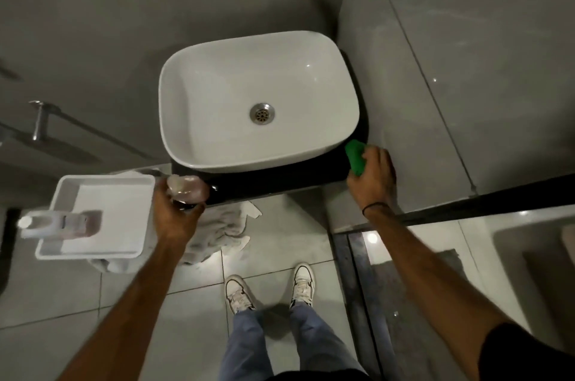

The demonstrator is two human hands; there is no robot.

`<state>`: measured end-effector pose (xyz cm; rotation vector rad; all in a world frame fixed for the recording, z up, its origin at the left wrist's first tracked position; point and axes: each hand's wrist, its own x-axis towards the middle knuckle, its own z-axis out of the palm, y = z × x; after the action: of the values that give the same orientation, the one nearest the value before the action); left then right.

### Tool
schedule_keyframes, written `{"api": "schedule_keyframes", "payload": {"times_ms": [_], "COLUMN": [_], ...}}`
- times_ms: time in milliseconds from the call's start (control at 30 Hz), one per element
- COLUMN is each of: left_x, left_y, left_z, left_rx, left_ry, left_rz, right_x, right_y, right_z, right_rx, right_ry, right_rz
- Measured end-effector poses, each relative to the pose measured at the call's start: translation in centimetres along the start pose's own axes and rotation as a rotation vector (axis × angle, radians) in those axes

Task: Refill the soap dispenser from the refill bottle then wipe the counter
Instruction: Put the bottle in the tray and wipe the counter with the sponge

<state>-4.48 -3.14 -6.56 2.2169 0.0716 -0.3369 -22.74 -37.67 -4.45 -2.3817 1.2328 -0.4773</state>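
The person stands at a white sink (258, 100) that sits on a dark counter (280, 176). The right hand (371, 175) is at the far right end of the counter, by the wall, with its fingers closed around a green sponge (354, 158) that presses down on the dark top. The left hand (177, 209) is at the left front corner of the counter, and its fingers are wrapped around the soap dispenser (186, 189), a clear pinkish bottle with a dark part under the hand. It is blurry, so it is hard to tell if the dispenser rests on the counter or is lifted off it. The refill bottle (59, 223) lies on its side in a white tray (102, 184) off to the left, well apart from both hands. So the filling looks done, and the wiping seems to be under way. The rest of the counter may yet need a wipe.
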Motion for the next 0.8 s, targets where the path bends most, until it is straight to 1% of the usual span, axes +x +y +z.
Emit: {"api": "schedule_keyframes", "payload": {"times_ms": [33, 100, 133, 167, 200, 300, 367, 467, 533, 600, 733, 800], "left_x": [0.5, 1.4, 1.8, 2.2, 2.5, 3.5, 4.0, 4.2, 4.1, 4.2, 4.8, 5.1], "left_y": [0.3, 0.4, 0.4, 0.3, 0.2, -0.6, -1.0, -0.7, -1.0, -1.6, -2.9, -3.7], "left_z": [-0.1, -0.1, -0.1, -0.3, -0.5, -1.2, -1.7, -2.8, -3.9, -5.4, -8.9, -10.6], "left_rx": [0.024, 0.061, 0.085, 0.112, 0.137, 0.207, 0.250, 0.235, 0.170, 0.104, 0.112, 0.112], "left_ry": [-0.034, -0.048, -0.047, -0.057, -0.074, -0.097, -0.108, -0.040, -0.006, -0.003, 0.026, 0.040], "left_rz": [0.032, 0.097, 0.134, 0.153, 0.159, 0.139, 0.124, 0.119, 0.127, 0.098, 0.068, 0.054], "right_x": [0.5, 0.6, 0.2, -0.2, -0.6, -1.6, -2.5, -5.1, -7.3, -9.7, -13.1, -14.0], "right_y": [0.3, 1.0, 1.4, 1.6, 1.7, 1.0, -0.1, -2.9, -5.5, -8.7, -15.6, -19.1], "right_z": [0.7, 2.5, 3.5, 4.4, 5.1, 5.9, 6.5, 8.0, 9.4, 11.1, 14.7, 16.3], "right_rx": [-0.067, -0.247, -0.308, -0.320, -0.299, -0.233, -0.226, -0.228, -0.205, -0.160, -0.102, -0.079], "right_ry": [-0.085, -0.367, -0.458, -0.481, -0.459, -0.391, -0.365, -0.362, -0.359, -0.383, -0.451, -0.472], "right_rz": [-0.052, -0.115, -0.148, -0.163, -0.148, -0.020, 0.007, -0.075, -0.092, -0.127, -0.234, -0.254]}}
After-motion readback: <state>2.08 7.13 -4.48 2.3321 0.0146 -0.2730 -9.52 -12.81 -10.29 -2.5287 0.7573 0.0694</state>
